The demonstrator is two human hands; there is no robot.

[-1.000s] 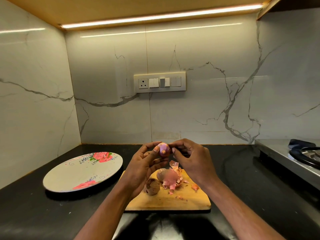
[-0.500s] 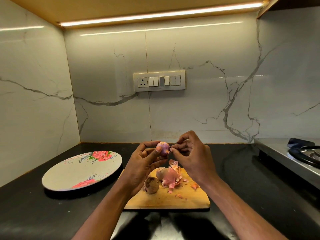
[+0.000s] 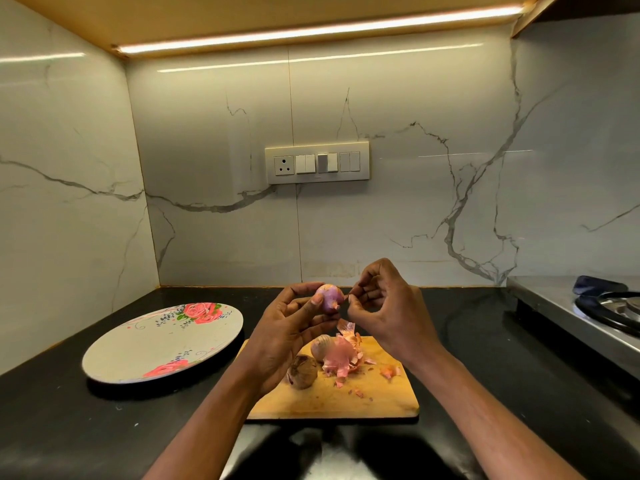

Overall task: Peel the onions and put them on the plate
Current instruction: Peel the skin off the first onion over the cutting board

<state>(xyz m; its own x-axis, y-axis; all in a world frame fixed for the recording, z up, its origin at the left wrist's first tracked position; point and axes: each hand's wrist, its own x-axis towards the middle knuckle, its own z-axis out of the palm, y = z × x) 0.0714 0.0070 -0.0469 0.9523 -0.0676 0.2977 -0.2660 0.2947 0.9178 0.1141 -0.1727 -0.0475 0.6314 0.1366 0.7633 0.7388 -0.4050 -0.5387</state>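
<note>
The left hand point(image 3: 287, 327) is gripping a half-peeled onion point(image 3: 329, 298); the right hand point(image 3: 384, 306), fingers curled, is pinching its skin, which is risking tearing short.

White veined marble walls point(image 3: 415, 209), a switch panel point(image 3: 317, 162), black counter point(image 3: 69, 427), seemingly a stove point(image 3: 602, 310) at right.

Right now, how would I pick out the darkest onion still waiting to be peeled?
Find the wooden cutting board on the black counter, right of the floral plate. Near its left edge, by the left hand's wrist, lies the brown onion. It is darker and duller than the paler onion behind it, and apart from the pink peel pile.
</note>
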